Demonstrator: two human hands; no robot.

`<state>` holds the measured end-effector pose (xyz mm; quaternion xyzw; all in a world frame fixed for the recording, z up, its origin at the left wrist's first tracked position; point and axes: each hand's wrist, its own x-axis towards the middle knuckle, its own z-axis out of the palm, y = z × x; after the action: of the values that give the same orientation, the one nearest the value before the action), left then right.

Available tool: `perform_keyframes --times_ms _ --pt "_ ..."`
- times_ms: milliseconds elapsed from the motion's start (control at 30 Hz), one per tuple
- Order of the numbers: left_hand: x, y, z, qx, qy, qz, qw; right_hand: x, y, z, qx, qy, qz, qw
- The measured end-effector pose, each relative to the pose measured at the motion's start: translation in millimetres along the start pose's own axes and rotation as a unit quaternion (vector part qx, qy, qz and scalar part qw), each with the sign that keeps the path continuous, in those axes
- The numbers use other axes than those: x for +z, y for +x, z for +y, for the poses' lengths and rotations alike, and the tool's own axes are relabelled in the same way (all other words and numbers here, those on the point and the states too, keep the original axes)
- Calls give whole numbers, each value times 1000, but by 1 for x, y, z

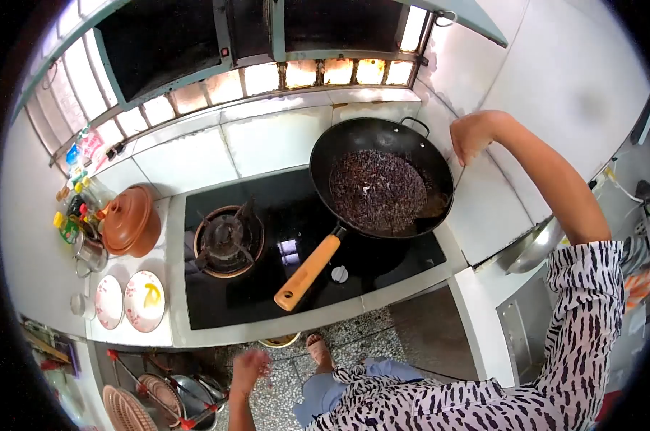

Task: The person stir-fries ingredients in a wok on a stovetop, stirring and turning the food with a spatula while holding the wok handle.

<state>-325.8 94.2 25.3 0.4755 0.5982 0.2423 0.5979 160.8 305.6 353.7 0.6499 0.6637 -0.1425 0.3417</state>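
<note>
A black wok [436, 161] with a wooden handle [308, 271] sits over the right side of the glass-topped gas stove [296, 194]. Dark, wet-looking grains or small pieces [379, 188] cover its bottom. My right hand [476, 135] is raised just beyond the wok's right rim, apart from it, with bent fingers pressed together and pointing down. Whatever they pinch, if anything, is hidden. Low in front of the counter hangs my left hand [249, 371], away from the wok; its fingers are smeared, and I see nothing held in it.
The bare left burner [229, 241] is beside the wok. Two flowered plates [109, 302], one bearing a yellow piece [152, 294], stand left of the stove. Behind them are a lidded clay pot [131, 221], a metal pot [89, 253] and several bottles [68, 227]. A dish rack [149, 395] stands below.
</note>
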Motion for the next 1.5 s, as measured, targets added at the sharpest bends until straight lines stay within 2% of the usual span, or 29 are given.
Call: perform_keyframes --times_ms 67,133,200,233,300,333,400,467,533,633,767,833,867,933,967,1000,1033,1067,1100,1133,1167,1200,1267,1300,1333,1367,1400,1467,1500 --pt "9 21 60 40 -240 -56 968 11 10 0 -3 -14 19 1000" --pt "25 41 103 59 -418 -144 895 35 22 2 -8 -24 37 999" --pt "36 50 143 41 -455 -187 870 72 35 4 -42 76 165 982" --pt "39 54 155 26 -492 -225 840 91 49 -1 -37 79 161 983" --pt "43 68 162 34 -464 -259 846 124 72 -10 74 65 262 960" --pt "45 73 164 46 -435 -287 853 129 75 -18 79 67 261 960" --pt "49 78 168 10 -442 -287 850 127 84 -39 116 82 372 917" --pt "53 81 170 2 -401 -316 860 107 73 -46 120 59 341 930" --pt "56 77 177 -22 -414 -303 858 88 51 -47 61 -59 303 949" --pt "59 74 175 -28 -421 -304 854 61 15 -48 29 -160 318 934" --pt "62 66 179 -41 -482 -276 831 21 4 -5 -67 -125 304 942" --pt "67 65 177 -68 -503 -237 829 9 13 23 -183 -60 194 962" --pt "74 72 164 -46 -464 -180 866 5 15 23 -189 -63 197 960" --pt "96 91 129 -26 -427 -114 897 -9 11 12 -17 53 -30 998" --pt "113 104 105 41 -290 -97 951 -8 20 12 -54 66 -66 994" --pt "126 110 93 107 -144 -78 981 -2 27 8 -60 61 -66 994" --pt "137 112 98 106 -146 -70 981 8 33 2 -99 88 -26 991" --pt "149 117 109 145 -1 -22 989 19 40 -2 -137 116 15 984" --pt "159 120 115 177 145 25 973 30 49 -8 -142 113 15 983" --pt "166 123 113 175 147 28 973 43 60 -13 -180 100 93 974" --pt "173 129 110 236 207 76 946 52 68 -15 -215 86 172 957" --pt "179 134 107 295 264 125 910 58 73 -13 -218 85 173 957" --pt "188 141 105 284 277 141 907 67 83 -9 -197 205 252 925" --pt "190 143 105 274 290 153 904 73 93 9 -237 249 272 899" --pt "193 146 105 271 291 157 904 65 90 15 -242 249 272 898" --pt "195 149 107 244 330 164 897 52 78 19 -138 400 169 890" --pt "196 151 109 216 368 170 888 39 66 24 -27 532 57 844" --pt "193 148 116 212 400 152 879 23 44 38 -29 608 16 793" --pt "192 147 119 213 430 130 868 18 38 45 -33 605 14 796"
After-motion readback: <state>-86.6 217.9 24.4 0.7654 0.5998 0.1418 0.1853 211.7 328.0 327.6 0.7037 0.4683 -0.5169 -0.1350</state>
